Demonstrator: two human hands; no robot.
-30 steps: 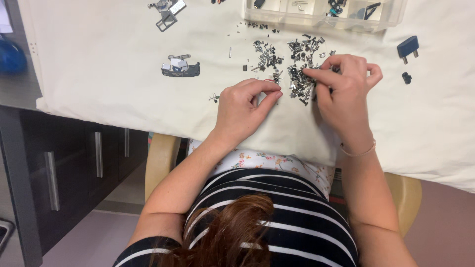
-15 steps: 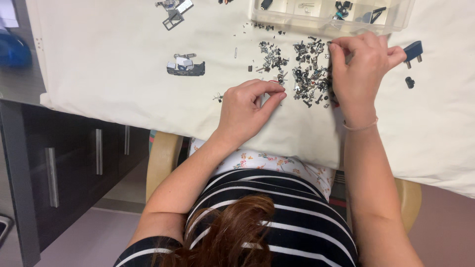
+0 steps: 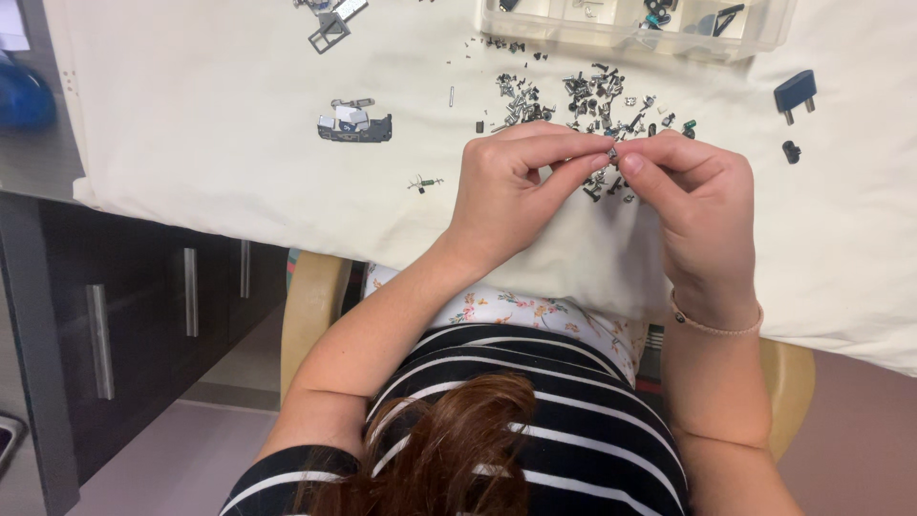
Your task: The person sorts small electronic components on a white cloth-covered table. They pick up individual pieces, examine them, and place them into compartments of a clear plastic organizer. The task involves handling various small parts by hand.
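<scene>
1. Cream cloth is seen spread over the bench, and every other place is given from the heap of small metal parts scattered on it.
2. Far to the left of the heap, past the cloth's edge, a blue object is partly seen on the dark bench top.
3. Left of the heap, well apart from it, a small grey and white assembly is laid flat on the cloth; a grey frame-shaped piece lies beyond it at the top edge.
4. Between that assembly and the heap, a tiny wired piece is left alone, near the left hand.
5. Just below the heap, the left hand and the right hand are brought together, fingertips meeting; a tiny metal part is pinched between them, held just above the heap's near edge. Which hand bears the grip cannot be told.
6. Beyond the heap, a clear plastic compartment box is set at the cloth's far side.
7. Right of the heap, a dark blue two-pronged piece and a small black piece are laid apart.
</scene>
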